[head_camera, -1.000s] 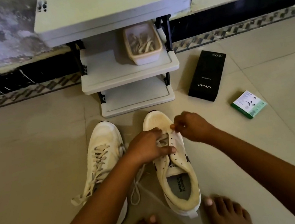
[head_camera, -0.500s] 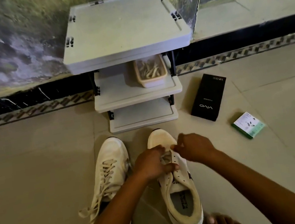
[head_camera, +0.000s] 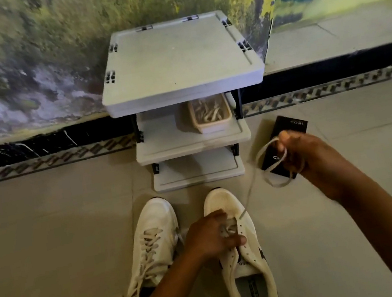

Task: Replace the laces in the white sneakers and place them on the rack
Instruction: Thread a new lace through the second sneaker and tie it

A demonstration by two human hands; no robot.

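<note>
Left hand grips the right sneaker at its eyelets. Right hand pinches the lace, drawn taut, before the rack.

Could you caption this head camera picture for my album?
Right hand pulls a lace from the sneaker the left hand steadies.

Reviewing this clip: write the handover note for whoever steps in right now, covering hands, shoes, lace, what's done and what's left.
Left hand grips the right sneaker at the tongue.
Right hand holds the lace, pulled taut up and right from a front eyelet.
Left sneaker lies beside it on the floor, laced, ends loose.
Rack stands ahead with a tub of laces on its middle shelf.
Left: finish the right sneaker's lace, then put both shoes on the rack.
</note>
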